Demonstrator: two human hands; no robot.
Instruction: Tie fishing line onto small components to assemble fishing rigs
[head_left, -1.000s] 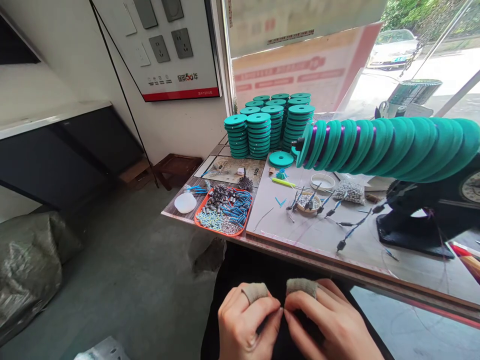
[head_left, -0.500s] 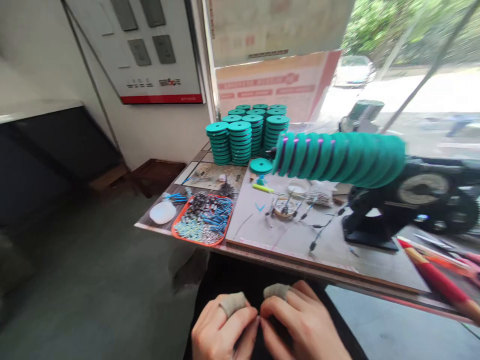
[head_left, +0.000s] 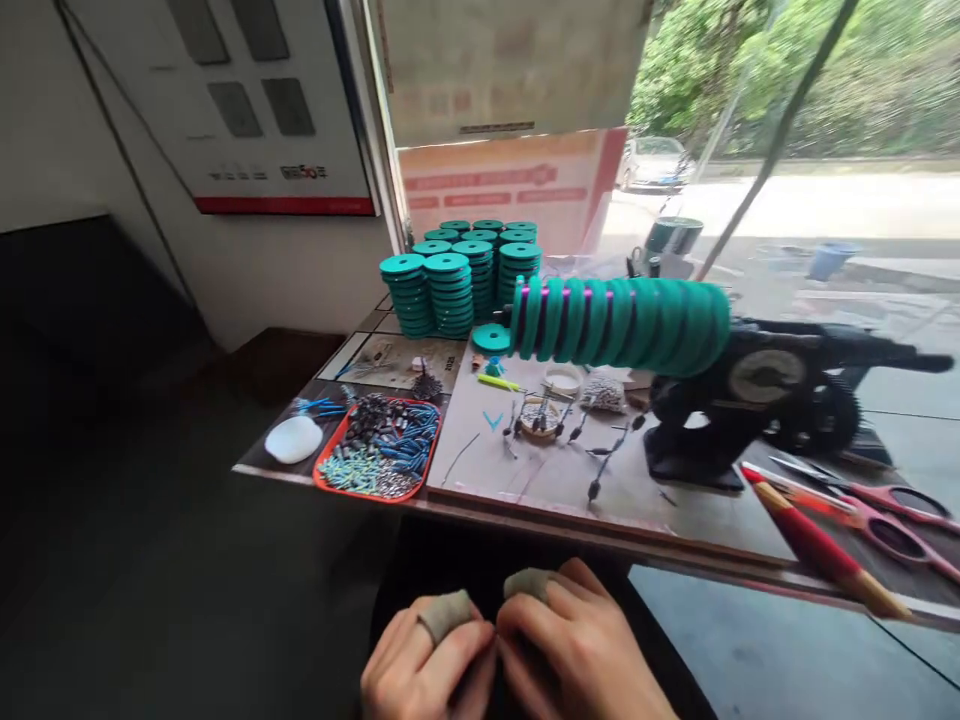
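My left hand (head_left: 431,660) and my right hand (head_left: 574,645) meet low over my dark-clothed lap, in front of the table edge. Thumb and index finger of each are pinched together, tips nearly touching. Whatever lies between the fingertips is too small or hidden to make out. Each index finger wears a greyish cloth wrap. Beyond the hands, a board (head_left: 555,505) lies on the table with dark-beaded line rigs, a yellow-green stick (head_left: 498,383) and a small round dish (head_left: 540,417). An orange-rimmed tray (head_left: 429,470) to its left holds small blue, black, pale green and silvery parts.
Stacked teal spools (head_left: 448,295) stand at the back. A black hand-cranked winder (head_left: 694,440) carries a row of teal spools (head_left: 622,325) over the board. Pink-handled scissors (head_left: 892,530) and a red tool (head_left: 814,535) lie at right. A white dish (head_left: 294,440) sits left.
The view has swung to the right, so the table and its things appear further left. Both hands keep their pinch, fingertips close together.
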